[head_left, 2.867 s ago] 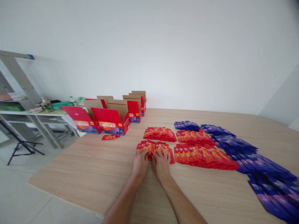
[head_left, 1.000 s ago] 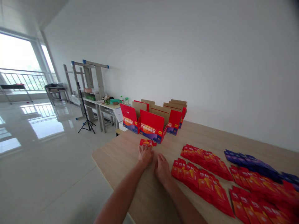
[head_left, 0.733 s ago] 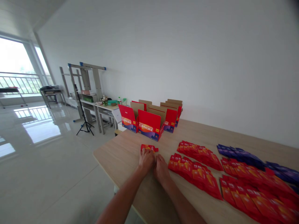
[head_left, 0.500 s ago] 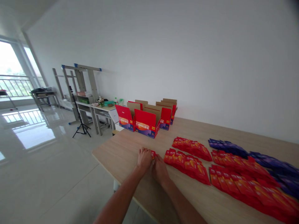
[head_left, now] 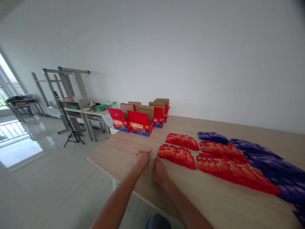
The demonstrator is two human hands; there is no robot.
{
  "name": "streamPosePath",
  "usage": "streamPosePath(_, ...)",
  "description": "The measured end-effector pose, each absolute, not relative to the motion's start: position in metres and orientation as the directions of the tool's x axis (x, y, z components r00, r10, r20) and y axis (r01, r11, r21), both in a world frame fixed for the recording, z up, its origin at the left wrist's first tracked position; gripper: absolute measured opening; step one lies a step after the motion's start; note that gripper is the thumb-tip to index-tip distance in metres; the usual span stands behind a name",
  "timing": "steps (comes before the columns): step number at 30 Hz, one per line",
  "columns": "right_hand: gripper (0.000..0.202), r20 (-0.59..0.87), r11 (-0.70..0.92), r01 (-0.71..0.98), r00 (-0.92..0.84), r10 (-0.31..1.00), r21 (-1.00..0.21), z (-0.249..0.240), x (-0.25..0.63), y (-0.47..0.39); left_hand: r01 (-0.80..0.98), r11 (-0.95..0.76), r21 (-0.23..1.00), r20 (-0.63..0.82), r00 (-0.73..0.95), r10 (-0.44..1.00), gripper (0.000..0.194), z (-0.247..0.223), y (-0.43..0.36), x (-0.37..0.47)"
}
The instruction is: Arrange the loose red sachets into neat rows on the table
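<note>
My left hand point(head_left: 142, 159) is closed on a red sachet point(head_left: 150, 151), of which only a thin edge shows past the fingers. Just to its right, my right hand point(head_left: 160, 171) rests low over the table with curled fingers and nothing visible in them. The two hands are apart. Beyond my right hand lies a fanned row of red sachets point(head_left: 177, 156), with another red row point(head_left: 182, 141) behind it.
Red and blue cartons point(head_left: 139, 123) with raised flaps stand at the table's back left. More red sachets point(head_left: 231, 168) and dark blue sachets point(head_left: 256, 148) spread across the right. The wooden table point(head_left: 109, 156) ends at the left. A tripod point(head_left: 73, 135) stands on the floor.
The view has turned slightly right. My hands have moved apart; the red sachet, earlier between both hands, now shows edge-on at my left hand only.
</note>
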State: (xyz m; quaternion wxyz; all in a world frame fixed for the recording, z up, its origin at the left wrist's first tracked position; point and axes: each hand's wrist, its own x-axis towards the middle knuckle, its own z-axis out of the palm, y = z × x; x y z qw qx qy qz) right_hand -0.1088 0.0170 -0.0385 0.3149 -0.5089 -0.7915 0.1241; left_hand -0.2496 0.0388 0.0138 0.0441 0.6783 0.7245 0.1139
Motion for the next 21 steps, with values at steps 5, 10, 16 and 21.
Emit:
streamPosePath(5,0.046,0.415,0.511,0.625,-0.308,0.856,-0.591,-0.022,-0.096,0.002,0.95,0.01,0.313,0.086,-0.039,0.996,0.035,0.021,0.021,-0.223)
streamPosePath(10,0.036,0.441,0.478,0.398,-0.187,0.878,-0.783,-0.003,-0.077,-0.013,0.888,0.006,0.46,0.107,-0.062,0.992,0.049,0.024,0.007,-0.188)
streamPosePath(16,0.039,0.312,0.311,0.195,-0.029,0.95,-0.93,0.004,-0.037,-0.017,0.417,0.004,0.909,0.048,-0.114,0.992,0.053,0.016,0.013,-0.166)
streamPosePath(21,0.036,0.29,0.282,0.113,0.062,0.955,-0.953,0.0,-0.005,-0.012,0.106,-0.07,0.992,0.085,-0.142,0.986,0.033,0.008,0.025,-0.142)
